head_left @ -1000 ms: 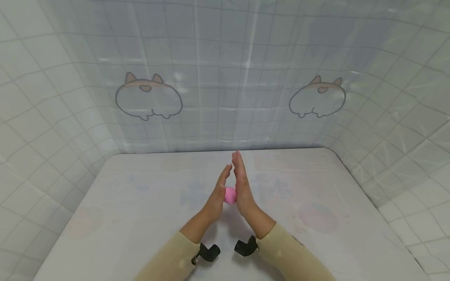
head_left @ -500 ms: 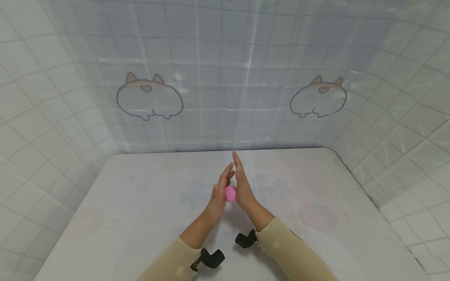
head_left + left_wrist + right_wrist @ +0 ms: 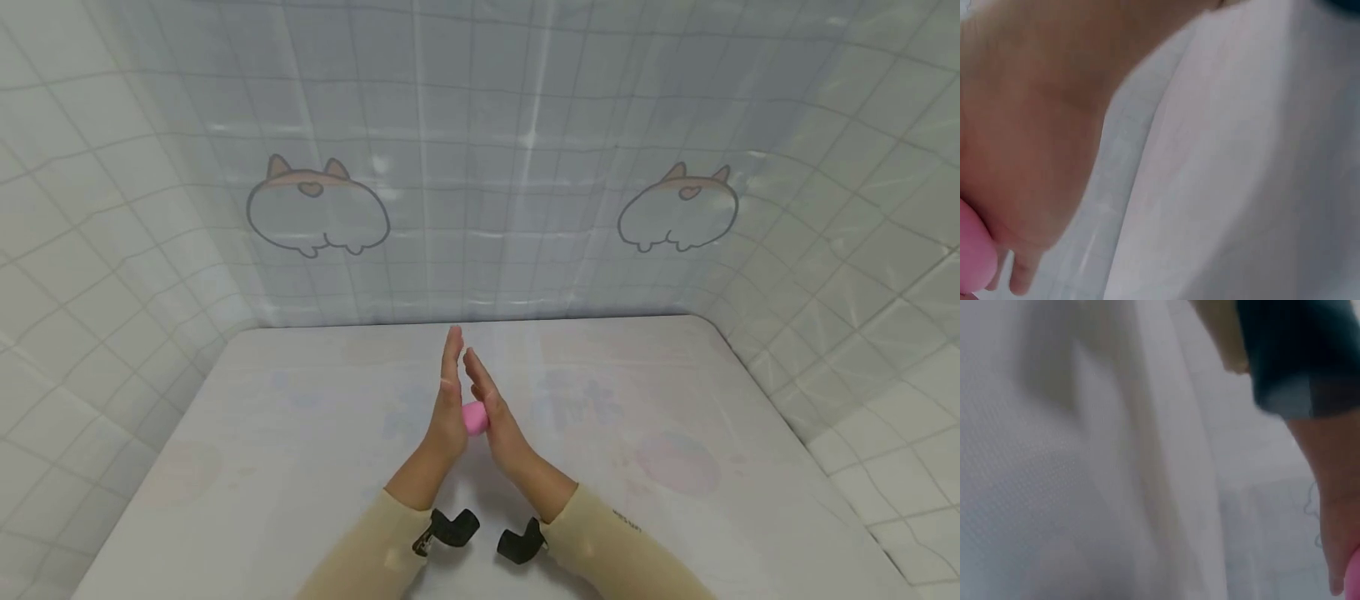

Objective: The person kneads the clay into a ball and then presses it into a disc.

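Note:
A smooth pink lump of clay [image 3: 475,418] sits pressed between two flat palms in the head view. My left hand [image 3: 447,412] stands on edge along its left side, straight fingers reaching forward. Against the lump's right side leans the right hand [image 3: 504,429], also with extended fingers, its tips slightly behind the left ones. Toward the fingertips the hands converge, with a narrow gap. Part of the pink clay [image 3: 975,253] shows at the lower left of the left wrist view, and a sliver of the clay [image 3: 1354,581] at the lower right of the right wrist view.
Beneath the hands lies a white table [image 3: 315,467] with faint pastel prints. A grid-patterned curtain [image 3: 480,208] with cartoon animal drawings hangs behind it and along both sides. Black wrist mounts [image 3: 455,528] stick out from the beige sleeves [image 3: 367,550].
The hands have slid against each other: the left has gone forward and the right has drawn back. Between them the pink clay has shifted slightly left and looks less round.

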A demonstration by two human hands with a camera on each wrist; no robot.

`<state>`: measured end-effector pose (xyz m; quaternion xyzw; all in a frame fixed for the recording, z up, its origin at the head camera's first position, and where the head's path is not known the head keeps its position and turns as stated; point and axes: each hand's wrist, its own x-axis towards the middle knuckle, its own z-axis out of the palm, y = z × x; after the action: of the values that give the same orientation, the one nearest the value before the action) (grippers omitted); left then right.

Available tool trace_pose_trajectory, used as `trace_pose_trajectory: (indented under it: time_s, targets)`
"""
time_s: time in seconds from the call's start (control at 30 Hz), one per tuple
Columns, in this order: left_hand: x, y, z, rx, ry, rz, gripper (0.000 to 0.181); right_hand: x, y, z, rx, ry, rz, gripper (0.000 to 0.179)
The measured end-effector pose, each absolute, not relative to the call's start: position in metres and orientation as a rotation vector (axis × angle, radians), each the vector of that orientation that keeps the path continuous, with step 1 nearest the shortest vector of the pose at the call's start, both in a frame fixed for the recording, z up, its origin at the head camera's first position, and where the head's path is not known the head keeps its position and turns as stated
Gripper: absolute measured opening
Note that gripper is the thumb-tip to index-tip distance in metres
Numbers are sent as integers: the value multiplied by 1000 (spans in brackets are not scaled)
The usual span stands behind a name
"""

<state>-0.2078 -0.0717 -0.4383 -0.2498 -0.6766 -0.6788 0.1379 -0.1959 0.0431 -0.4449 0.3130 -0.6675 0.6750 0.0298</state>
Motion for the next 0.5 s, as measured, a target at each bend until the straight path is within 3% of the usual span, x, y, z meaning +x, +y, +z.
trace_pose_trajectory:
  time_s: [0.33, 0.5]
  targets:
    - [-217, -73, -446, -581, -2117, -1887, 87, -191, 45, -437, 1027, -1997, 2066, 74]
    - [-212, -69, -451, -647, -2218, -1803, 91, -196, 48, -430, 954, -1953, 2113, 69]
